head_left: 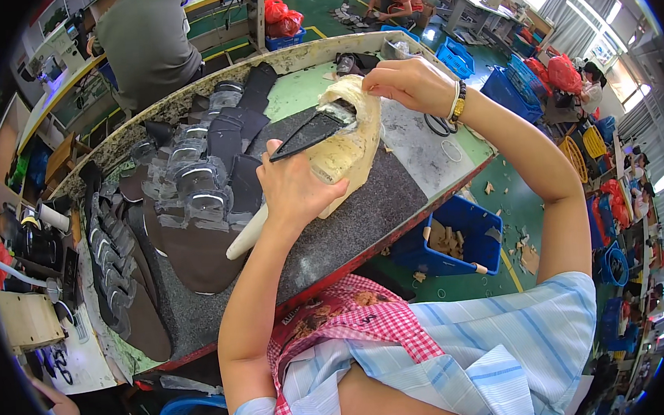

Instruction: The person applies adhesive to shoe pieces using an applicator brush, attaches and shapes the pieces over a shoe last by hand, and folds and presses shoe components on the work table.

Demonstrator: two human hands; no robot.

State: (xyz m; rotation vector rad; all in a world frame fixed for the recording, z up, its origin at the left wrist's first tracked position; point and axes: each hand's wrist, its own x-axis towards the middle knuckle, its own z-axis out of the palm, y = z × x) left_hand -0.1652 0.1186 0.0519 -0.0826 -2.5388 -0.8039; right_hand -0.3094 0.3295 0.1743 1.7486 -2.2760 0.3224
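A cream, crusted container (350, 155) with a ragged mouth leans on the table. My right hand (410, 88) has its fingertips pinched at the mouth's rim; anything small between them is hidden. My left hand (294, 185) is closed on a flat black shoe piece (306, 135), which tapers and reaches to the container's mouth. Its thumb lies along the container's side. Below the left wrist sticks out a pale, rounded end (246, 235); what it belongs to is hidden. Whitish residue shows inside the mouth. Left of my hands lie black shoe pieces with clear overlays (197, 181).
Dark brown flat pieces (190, 254) and another overlapping row (115, 270) cover the table's left part. A blue bin (455, 234) with scraps stands below the table's right edge. A metal bowl (398, 49) sits at the far edge. A person in grey (147, 51) sits beyond.
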